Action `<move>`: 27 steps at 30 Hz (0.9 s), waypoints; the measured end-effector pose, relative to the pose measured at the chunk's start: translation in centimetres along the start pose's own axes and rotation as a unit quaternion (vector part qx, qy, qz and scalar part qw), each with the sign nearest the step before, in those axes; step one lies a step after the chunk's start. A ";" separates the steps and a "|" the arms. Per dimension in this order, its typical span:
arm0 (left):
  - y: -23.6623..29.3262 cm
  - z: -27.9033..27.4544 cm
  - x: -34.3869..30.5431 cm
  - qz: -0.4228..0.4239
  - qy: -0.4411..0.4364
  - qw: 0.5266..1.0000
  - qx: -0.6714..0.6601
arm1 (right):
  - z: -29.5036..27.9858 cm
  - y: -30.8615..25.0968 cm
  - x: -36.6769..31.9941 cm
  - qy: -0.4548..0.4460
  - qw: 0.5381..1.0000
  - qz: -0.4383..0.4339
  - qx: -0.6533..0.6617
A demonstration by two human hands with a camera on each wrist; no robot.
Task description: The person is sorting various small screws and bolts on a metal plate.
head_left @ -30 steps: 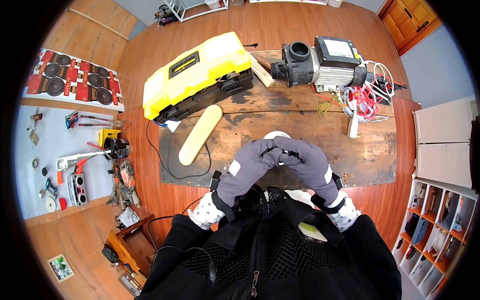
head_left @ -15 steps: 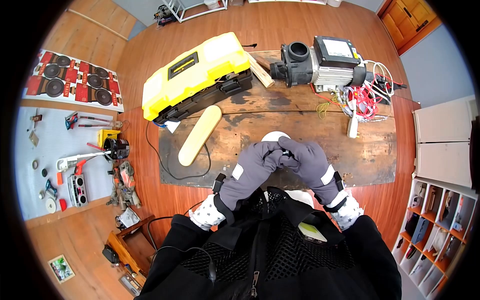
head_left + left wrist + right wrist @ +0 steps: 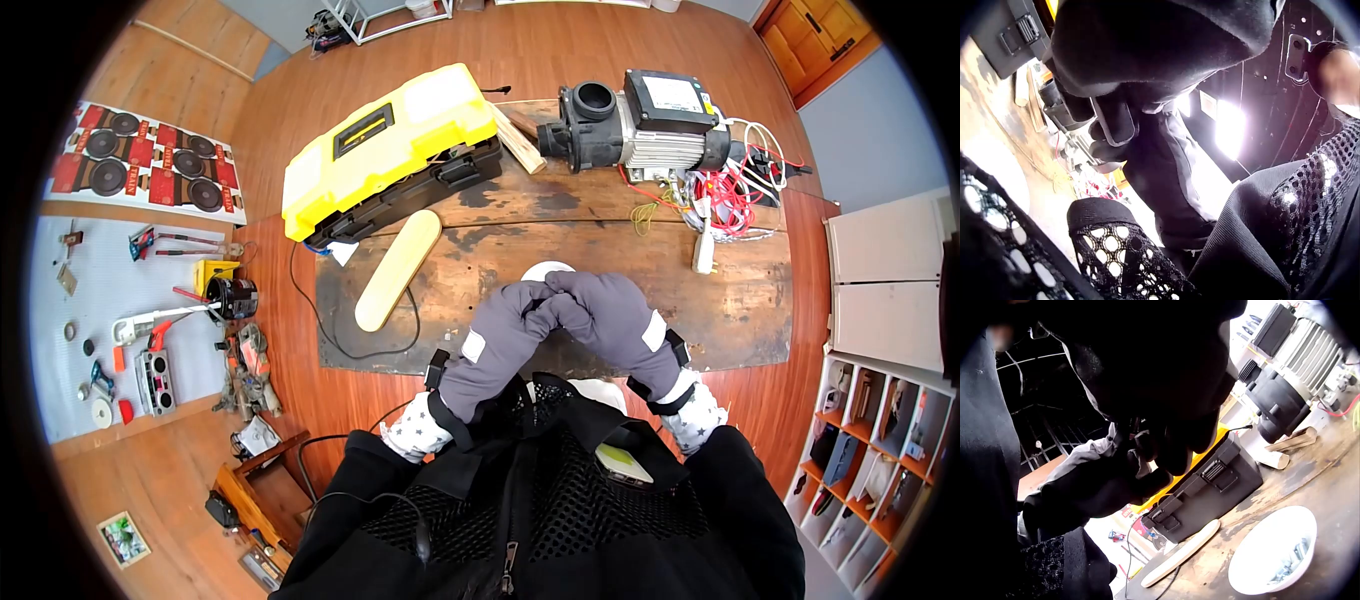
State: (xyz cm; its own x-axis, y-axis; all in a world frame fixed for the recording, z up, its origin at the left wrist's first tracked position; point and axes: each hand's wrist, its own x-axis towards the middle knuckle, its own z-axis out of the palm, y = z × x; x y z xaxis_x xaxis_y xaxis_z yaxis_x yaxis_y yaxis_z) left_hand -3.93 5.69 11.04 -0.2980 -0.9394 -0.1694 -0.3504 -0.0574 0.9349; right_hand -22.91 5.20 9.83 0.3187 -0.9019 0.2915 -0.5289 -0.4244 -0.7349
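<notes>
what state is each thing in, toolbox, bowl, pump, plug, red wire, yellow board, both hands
toolbox, lid down, latching unclear
white bowl, upright, metal fasteners inside
pump, top port uncapped
white plug, out of any socket
red wire, loosely bundled
yellow board, lying flat
left hand, gloved, grip hidden
right hand, gloved, grip hidden

A round, white, smooth bowl (image 3: 1255, 553) stands upright on the tabletop (image 3: 620, 250), nearer the person than the yellow-and-black toolbox (image 3: 400, 140) and right of it, well apart. Silvery, slender metal fasteners (image 3: 1292, 558) lie loosely heaped inside, their exact shape blurred.
</notes>
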 end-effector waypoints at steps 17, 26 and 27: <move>-1.8 -1.0 0.6 0.192 0.003 0.940 0.282 | 2.1 1.2 -2.4 -0.087 0.991 -0.056 -0.086; -2.0 -0.8 1.2 0.102 -0.043 0.984 0.141 | 0.7 -0.7 -1.5 -0.075 0.984 0.119 0.108; -1.5 -0.8 1.1 0.042 -0.057 0.997 0.042 | 0.6 -1.0 -1.4 -0.087 0.954 0.207 0.198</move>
State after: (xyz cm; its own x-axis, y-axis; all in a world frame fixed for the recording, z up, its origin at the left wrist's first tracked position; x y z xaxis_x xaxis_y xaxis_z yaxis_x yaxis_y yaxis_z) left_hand -3.04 4.48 9.73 -0.4272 -0.8947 -0.1300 -0.3915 0.0535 0.9186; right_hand -22.38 6.92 9.82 0.2911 -0.9442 -0.1541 -0.3103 0.0592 -0.9488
